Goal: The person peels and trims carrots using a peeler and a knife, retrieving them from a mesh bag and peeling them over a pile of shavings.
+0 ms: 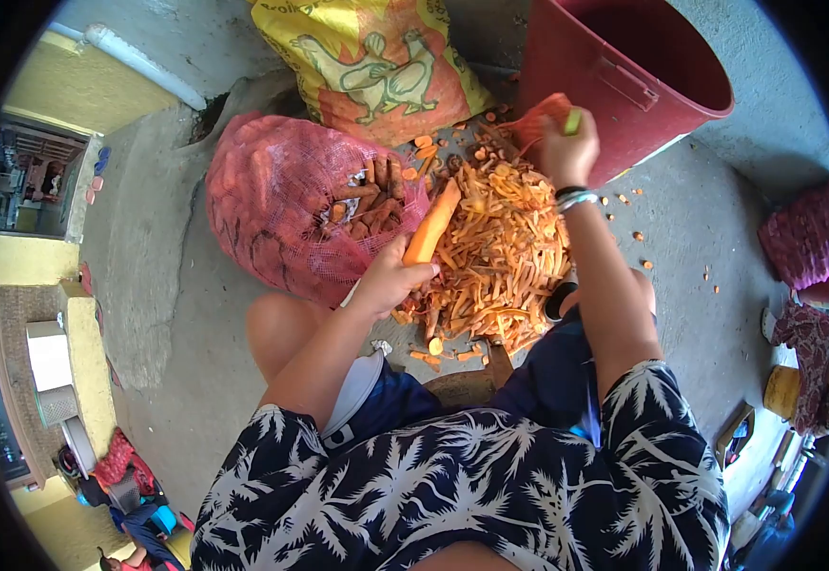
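My left hand [393, 284] is wrapped round the lower end of a peeled orange carrot [432, 225], which tilts up and to the right. At the upper right, my right hand [569, 152] is closed on a tool with a yellow-green handle [573, 121]; its working end is hidden or blurred. An orange-red netlike thing [540, 122] lies just left of the right hand, and I cannot tell whether the hand touches it. Below and between the hands lies a big heap of carrot peelings [500, 252]. Unpeeled carrots [376, 195] show in the torn opening of a pink mesh sack [267, 209].
A tall red bin [614, 95] stands at the upper right beside the heap. Behind the mesh sack is a yellow printed sack [376, 71]. Carrot bits are scattered on the concrete floor [681, 314]. Another pink sack [802, 233] sits far right. A person [138, 542] is at lower left.
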`<state>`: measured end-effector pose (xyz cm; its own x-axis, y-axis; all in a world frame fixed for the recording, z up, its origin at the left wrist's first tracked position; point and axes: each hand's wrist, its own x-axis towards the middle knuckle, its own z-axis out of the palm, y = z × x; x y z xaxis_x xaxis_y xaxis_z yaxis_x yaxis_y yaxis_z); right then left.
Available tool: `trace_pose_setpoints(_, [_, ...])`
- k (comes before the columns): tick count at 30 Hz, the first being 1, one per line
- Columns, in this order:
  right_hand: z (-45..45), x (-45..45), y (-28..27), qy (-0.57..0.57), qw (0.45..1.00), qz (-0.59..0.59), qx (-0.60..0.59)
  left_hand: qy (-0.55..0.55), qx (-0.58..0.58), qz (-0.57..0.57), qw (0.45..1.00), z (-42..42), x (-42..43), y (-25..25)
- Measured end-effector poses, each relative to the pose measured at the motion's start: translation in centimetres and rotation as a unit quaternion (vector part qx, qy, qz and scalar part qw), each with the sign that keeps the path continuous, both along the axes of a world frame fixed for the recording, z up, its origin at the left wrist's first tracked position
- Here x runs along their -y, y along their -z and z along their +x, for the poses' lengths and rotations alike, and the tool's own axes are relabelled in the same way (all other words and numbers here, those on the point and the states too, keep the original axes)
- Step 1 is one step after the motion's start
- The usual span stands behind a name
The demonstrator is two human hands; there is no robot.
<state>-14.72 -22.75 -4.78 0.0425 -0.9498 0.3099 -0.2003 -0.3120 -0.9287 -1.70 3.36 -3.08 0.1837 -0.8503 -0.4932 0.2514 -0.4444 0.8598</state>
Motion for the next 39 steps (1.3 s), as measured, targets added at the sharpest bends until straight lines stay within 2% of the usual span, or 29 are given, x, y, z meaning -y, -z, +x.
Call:
trace_pose_setpoints(1, [-0.2,1.5,0.1,0.016,0.993,0.086,0.074,-0.007,0.02,0.006,1.0,0.1,0.0,-0.2])
trace_pose_setpoints(3, [0.5,-1.1,-1.9,-0.087,0.979,0.11,0.149,-0.028,0.023,-0.001,0.999,-0.2,0.0,-0.2])
trace_pose_setpoints(5, [1.7,-5.8,-2.0,-0.208,0.967,0.111,0.094,-0.044,0.023,-0.006,0.999,-0.3,0.1,0.1])
trace_pose_setpoints(6, [2.1,-7.9,-1.6,-0.255,0.965,0.051,0.024,-0.041,0.044,-0.041,0.997,-0.2,0.4,0.4])
trace_pose_setpoints(7, [2.2,-9.5,-2.7,-0.248,0.966,-0.016,-0.071,-0.038,0.065,-0.076,0.994,-0.1,0.6,0.7])
trace_pose_setpoints(9, [2.3,-6.2,-0.5,-0.18,0.978,-0.086,-0.058,-0.044,0.094,-0.076,0.992,0.4,0.5,2.3])
trace_pose_setpoints(10, [1.7,-4.5,-1.9,-0.127,0.988,0.074,-0.047,-0.05,0.125,-0.078,0.988,0.7,0.4,2.7])
trace_pose_setpoints(11, [1.3,-1.1,0.4,-0.017,0.99,-0.103,-0.092,-0.052,0.127,-0.079,0.987,0.6,0.2,2.3])
trace_pose_setpoints(13, [0.6,0.2,-0.6,-0.057,0.985,0.132,0.091,-0.049,0.129,-0.081,0.987,0.2,0.0,1.1])
trace_pose_setpoints(14, [0.9,-1.1,-1.7,-0.097,0.976,0.146,0.127,-0.041,0.138,-0.087,0.986,0.2,0.1,0.8])
trace_pose_setpoints(15, [1.2,-2.1,-0.8,-0.149,0.984,0.063,0.068,-0.043,0.137,-0.087,0.986,0.2,0.1,0.9])
trace_pose_setpoints(16, [1.4,-5.2,-2.7,-0.213,0.964,0.141,0.066,-0.037,0.129,-0.083,0.988,0.4,0.3,1.0])
trace_pose_setpoints(17, [1.6,-7.2,-2.0,-0.258,0.965,0.038,0.021,-0.03,0.12,-0.078,0.989,0.6,0.4,1.2])
trace_pose_setpoints(18, [1.8,-8.7,-1.9,-0.256,0.966,0.026,-0.018,-0.028,0.119,-0.078,0.989,0.6,0.5,0.6])
trace_pose_setpoints(19, [1.9,-9.5,-1.6,-0.254,0.966,0.014,-0.056,-0.034,-0.01,-0.057,0.998,0.6,0.6,-0.1])
trace_pose_setpoints(20, [2.1,-7.4,0.0,-0.242,0.968,0.068,0.013,-0.04,-0.14,-0.035,0.989,0.6,0.5,-0.7])
trace_pose_setpoints(21, [1.7,-5.7,-0.9,-0.154,0.983,0.099,-0.002,-0.038,-0.141,-0.032,0.989,0.7,0.2,-0.9])
trace_pose_setpoints(23, [0.4,-0.9,-0.6,-0.011,0.998,0.052,-0.018,-0.032,-0.241,-0.037,0.969,1.0,-0.2,-1.4])
trace_pose_setpoints(25, [-0.4,0.6,-0.9,-0.048,0.982,0.144,0.11,-0.031,-0.265,-0.043,0.963,1.0,-0.3,-1.9])
trace_pose_setpoints(26, [0.1,-2.0,-3.7,-0.091,0.976,0.144,0.135,-0.043,-0.246,-0.019,0.968,0.7,-0.1,-2.3])
trace_pose_setpoints(27, [0.3,-3.2,-3.1,-0.141,0.984,0.101,0.05,-0.055,-0.228,0.005,0.972,0.4,0.0,-2.5])
trace_pose_setpoints(28, [1.0,-5.5,-3.3,-0.21,0.971,0.093,0.06,-0.041,-0.211,-0.015,0.976,0.3,0.0,-2.3])
trace_pose_setpoints(29, [1.5,-7.4,-2.3,-0.239,0.971,0.004,-0.01,-0.04,-0.213,-0.015,0.976,0.2,0.1,-2.0])
trace_pose_setpoints(31, [2.5,-9.1,-0.5,-0.241,0.97,0.019,-0.008,0.045,-0.006,0.018,0.999,0.4,0.2,-1.2])
trace_pose_setpoints(32, [2.1,-7.5,-1.2,-0.192,0.975,-0.015,-0.11,0.046,-0.007,0.021,0.999,0.5,-0.1,-0.1])
trace_pose_setpoints(34, [1.1,-3.1,-0.5,-0.125,0.99,0.012,-0.058,0.057,0.282,-0.045,0.957,0.7,-0.4,1.8])
trace_pose_setpoints(36, [1.2,-2.2,-1.2,-0.082,0.994,0.047,-0.046,0.055,0.277,-0.043,0.958,0.6,-0.5,0.7])
trace_pose_setpoints(38, [1.7,-2.2,0.3,-0.144,0.988,0.052,0.009,0.024,0.269,-0.093,0.958,0.4,-0.6,1.2])
trace_pose_setpoints(39, [2.2,-5.1,-1.4,-0.186,0.981,0.045,-0.023,0.024,0.268,-0.094,0.959,0.5,-0.4,0.9])
